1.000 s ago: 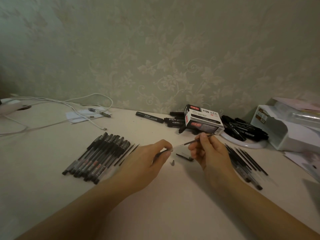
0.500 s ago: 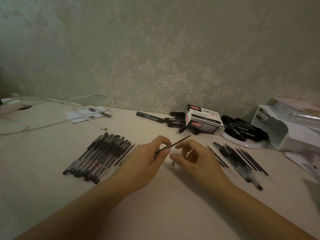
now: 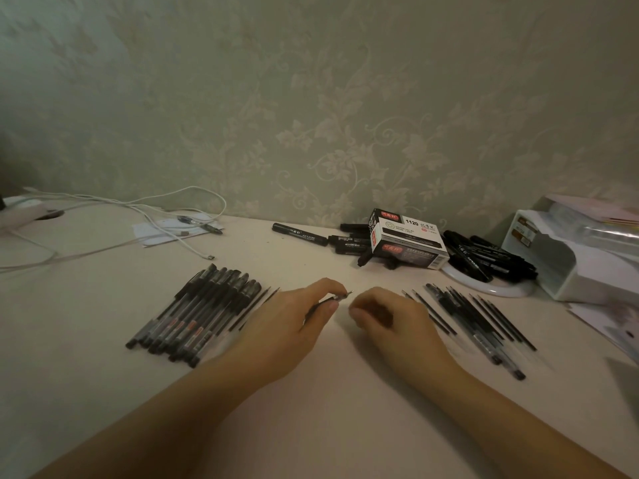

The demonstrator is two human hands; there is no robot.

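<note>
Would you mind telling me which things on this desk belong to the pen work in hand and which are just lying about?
In the job: left hand pinching a thin refill; right hand, fingers curled beside its tip; row of capped pens at left; loose refills and barrels at right.
Lying about: marker box; black markers; white cables; white organiser.
</note>
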